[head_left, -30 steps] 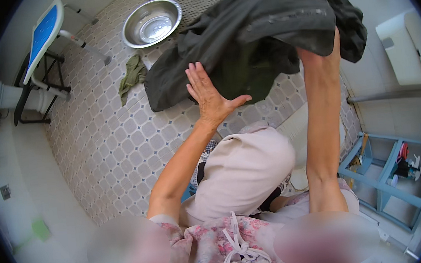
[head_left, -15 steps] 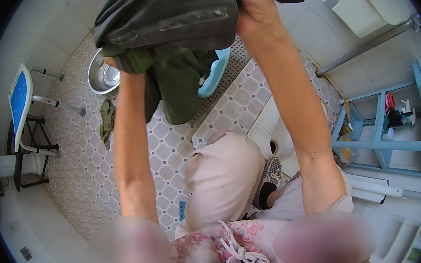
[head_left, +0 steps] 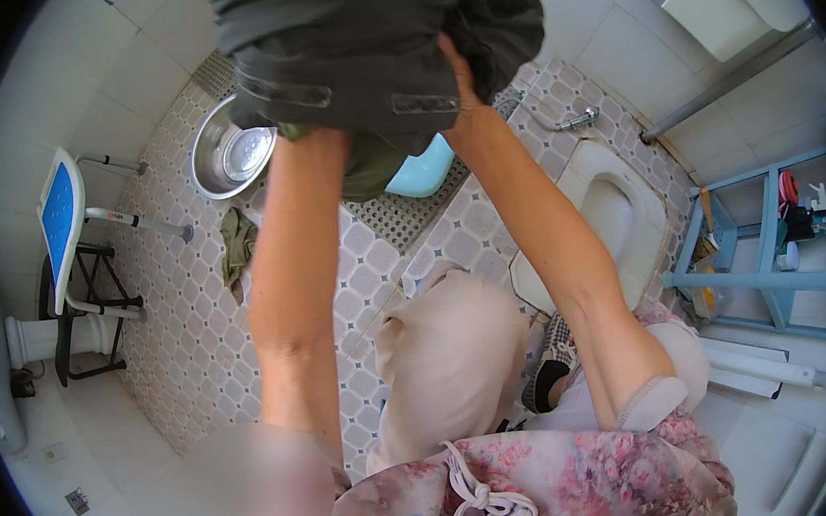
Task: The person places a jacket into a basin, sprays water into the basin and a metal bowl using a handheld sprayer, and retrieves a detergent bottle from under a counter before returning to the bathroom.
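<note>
Right hand (head_left: 463, 90), dark garment (head_left: 346, 53) around it

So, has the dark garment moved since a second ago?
Yes, in the view the dark garment has moved left, away from the white wall tank: its right side nearly met the tank before; now a wide gap separates them.

A squat toilet (head_left: 615, 206) is set in pale patterned floor tiles (head_left: 175, 348). Right of the toilet stands a blue rack (head_left: 778, 279); a metal rail (head_left: 732, 81) and white cistern (head_left: 696, 7) line the white tiled wall (head_left: 611, 54). Well to its left is a blue-seated chair (head_left: 61, 220).
</note>
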A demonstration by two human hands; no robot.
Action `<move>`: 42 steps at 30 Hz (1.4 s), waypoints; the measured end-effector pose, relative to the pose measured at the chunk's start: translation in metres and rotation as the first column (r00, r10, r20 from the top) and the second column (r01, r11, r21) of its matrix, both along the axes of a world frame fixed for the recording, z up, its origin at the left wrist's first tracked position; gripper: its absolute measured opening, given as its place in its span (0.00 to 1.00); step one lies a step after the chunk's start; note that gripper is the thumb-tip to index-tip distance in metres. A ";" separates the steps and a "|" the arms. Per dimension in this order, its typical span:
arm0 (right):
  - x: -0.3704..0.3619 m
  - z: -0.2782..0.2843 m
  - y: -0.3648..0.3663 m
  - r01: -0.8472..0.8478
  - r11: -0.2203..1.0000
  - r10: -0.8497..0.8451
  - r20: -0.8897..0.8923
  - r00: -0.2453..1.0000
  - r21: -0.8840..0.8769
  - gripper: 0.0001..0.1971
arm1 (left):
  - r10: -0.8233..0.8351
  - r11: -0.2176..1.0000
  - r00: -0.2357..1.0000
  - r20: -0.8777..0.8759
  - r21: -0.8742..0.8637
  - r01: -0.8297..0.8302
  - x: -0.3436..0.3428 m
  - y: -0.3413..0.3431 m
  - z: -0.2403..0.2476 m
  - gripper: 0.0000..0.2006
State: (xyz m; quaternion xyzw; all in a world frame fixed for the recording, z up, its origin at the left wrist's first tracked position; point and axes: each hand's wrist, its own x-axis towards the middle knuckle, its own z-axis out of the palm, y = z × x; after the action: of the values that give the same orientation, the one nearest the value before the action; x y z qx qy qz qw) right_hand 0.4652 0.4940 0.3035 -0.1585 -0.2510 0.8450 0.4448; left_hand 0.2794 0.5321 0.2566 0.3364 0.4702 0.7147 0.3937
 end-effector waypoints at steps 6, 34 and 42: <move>0.021 -0.022 0.040 0.237 0.969 -0.231 -0.086 0.969 0.067 0.27 | 0.030 0.975 0.975 0.219 -0.221 0.020 0.017 -0.022 -0.078 0.21; -0.004 -0.223 0.080 -0.421 0.728 -0.628 0.773 -0.091 0.542 0.34 | -0.135 0.909 0.246 -0.960 -0.218 -0.354 -0.031 -0.043 -0.177 0.32; -0.040 -0.306 0.080 -0.668 0.743 -0.207 0.963 -0.174 0.039 0.25 | -0.595 0.783 -0.161 -0.787 -0.524 -0.334 -0.005 -0.020 -0.223 0.29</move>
State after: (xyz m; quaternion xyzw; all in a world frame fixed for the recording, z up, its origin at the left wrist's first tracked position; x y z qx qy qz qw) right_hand 0.4252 0.5742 -0.0029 -0.5327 -0.7539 0.3806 -0.0556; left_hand 0.2745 0.5120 0.0339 0.6623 0.7463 -0.0366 0.0557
